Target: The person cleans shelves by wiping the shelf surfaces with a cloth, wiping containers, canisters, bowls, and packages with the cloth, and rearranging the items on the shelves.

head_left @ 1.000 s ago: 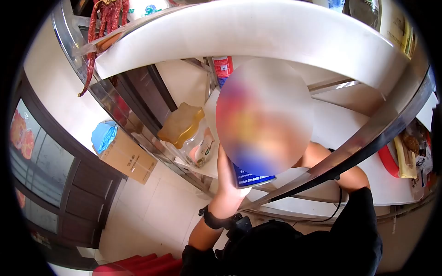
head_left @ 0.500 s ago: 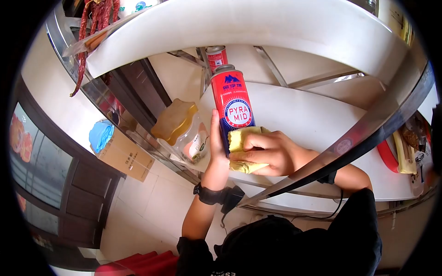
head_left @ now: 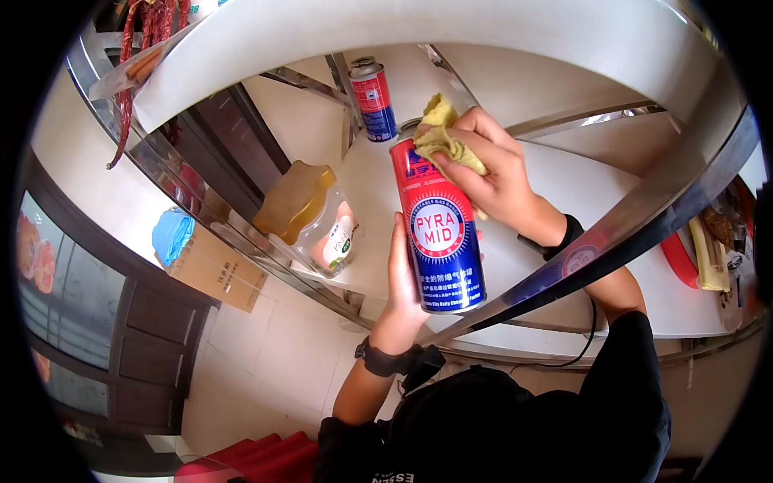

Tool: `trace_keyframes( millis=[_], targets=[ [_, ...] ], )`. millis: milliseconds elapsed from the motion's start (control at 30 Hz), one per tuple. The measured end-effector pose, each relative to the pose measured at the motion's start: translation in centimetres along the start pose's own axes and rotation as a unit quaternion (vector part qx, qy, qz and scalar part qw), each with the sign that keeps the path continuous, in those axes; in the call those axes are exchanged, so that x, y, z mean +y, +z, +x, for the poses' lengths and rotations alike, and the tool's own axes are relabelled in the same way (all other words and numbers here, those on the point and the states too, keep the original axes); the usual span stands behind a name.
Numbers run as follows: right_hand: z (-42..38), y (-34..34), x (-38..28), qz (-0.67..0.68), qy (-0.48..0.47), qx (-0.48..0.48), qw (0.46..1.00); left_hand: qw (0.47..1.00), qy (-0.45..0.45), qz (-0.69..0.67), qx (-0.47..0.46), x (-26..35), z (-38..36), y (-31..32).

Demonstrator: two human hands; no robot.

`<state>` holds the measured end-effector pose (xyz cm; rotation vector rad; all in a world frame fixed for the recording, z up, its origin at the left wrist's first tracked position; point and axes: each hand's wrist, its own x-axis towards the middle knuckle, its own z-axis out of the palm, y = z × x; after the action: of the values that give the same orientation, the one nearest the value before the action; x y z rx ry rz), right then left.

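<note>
one held can (head_left: 440, 233), jar (head_left: 326, 232) nearby, rail (head_left: 616, 241) crossing before right forearm (head_left: 541, 220)

Counting two red-and-blue cylindrical metal cans (head_left: 443, 262) (head_left: 373, 103) at centre and upper centre, one crumpled yellow cloth (head_left: 443, 143), one gold-lidded transparent jar (head_left: 304, 211) and one brown cardboard box (head_left: 221, 272).

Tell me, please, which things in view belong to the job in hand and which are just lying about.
In the job:
- PYRAMID can, held in the left hand
- yellow cloth, in the right hand, against the can's upper end

Just lying about:
- second can, standing behind
- gold-lidded jar
- cardboard box, with a blue bundle on it
</note>
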<state>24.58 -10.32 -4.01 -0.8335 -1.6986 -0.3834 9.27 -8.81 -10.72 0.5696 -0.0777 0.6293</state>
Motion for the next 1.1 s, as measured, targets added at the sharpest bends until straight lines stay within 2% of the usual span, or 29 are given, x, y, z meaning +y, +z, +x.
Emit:
trace_keyframes(
  millis=[33, 67, 100, 167, 200, 300, 367, 533, 667, 767, 900, 933, 967, 1033, 1067, 1100],
  targets=[
    [-0.2, 0.2, -0.2, 0.022, 0.015, -0.012, 1.0, 1.0, 0.015, 0.003, 0.013, 0.0, 0.0, -0.2],
    [-0.7, 0.5, -0.6, 0.056, 0.048, -0.029, 0.997, 0.996, 0.047, 0.018, 0.071, 0.0, 0.2, -0.4],
    [-1.2, 0.9, -0.9, 0.074, 0.058, -0.055, 0.994, 0.992, 0.101, -0.017, 0.068, 0.1, 0.4, -0.6],
    [-2.0, 1.4, -2.3, 0.12, 0.086, -0.069, 0.987, 0.974, 0.163, -0.011, 0.154, 0.3, 0.8, -0.9],
    [-2.4, 1.6, -2.5, 0.126, 0.086, -0.07, 0.986, 0.981, 0.148, 0.005, 0.129, 1.0, 0.5, -0.9],
    [-2.6, 1.2, -3.4, 0.138, 0.089, -0.118, 0.979, 0.963, 0.202, 0.075, 0.163, 0.7, 0.2, 1.3],
    [-2.5, 1.2, -3.3, 0.141, 0.082, -0.114, 0.98, 0.921, 0.24, 0.23, 0.203, 0.4, 0.5, -0.9],
    [-1.5, 0.4, -2.9, 0.142, 0.125, -0.074, 0.979, 0.916, 0.241, 0.267, 0.178, 0.4, 0.2, 0.3],
    [-1.5, 0.2, -2.8, 0.13, 0.106, -0.057, 0.984, 0.934, 0.187, 0.264, 0.149, 0.6, -0.3, 0.9],
    [-1.8, 0.1, -2.4, 0.12, 0.102, -0.042, 0.987, 0.93, 0.237, 0.249, 0.132, 0.4, -0.3, 2.4],
    [-2.0, 0.3, -2.7, 0.105, 0.081, -0.022, 0.991, 0.925, 0.221, 0.303, 0.057, 0.4, -0.7, 2.2],
    [-2.0, 0.1, -2.8, 0.107, 0.074, -0.028, 0.991, 0.908, 0.229, 0.348, 0.049, 0.3, -0.8, 1.7],
    [-2.1, 0.1, -2.9, 0.109, 0.067, -0.034, 0.991, 0.89, 0.242, 0.378, 0.079, -0.2, -0.8, 0.8],
    [-1.9, -0.2, -3.8, 0.107, 0.069, -0.049, 0.991, 0.864, 0.204, 0.45, 0.096, 0.2, -1.4, 1.4],
    [-1.8, -0.4, -4.1, 0.11, 0.063, -0.056, 0.99, 0.885, 0.167, 0.425, 0.089, 0.6, -1.5, 1.6],
    [-1.7, -0.5, -4.5, 0.112, 0.056, -0.062, 0.99, 0.892, 0.173, 0.409, 0.088, 0.6, -1.5, 1.4]
  ],
)
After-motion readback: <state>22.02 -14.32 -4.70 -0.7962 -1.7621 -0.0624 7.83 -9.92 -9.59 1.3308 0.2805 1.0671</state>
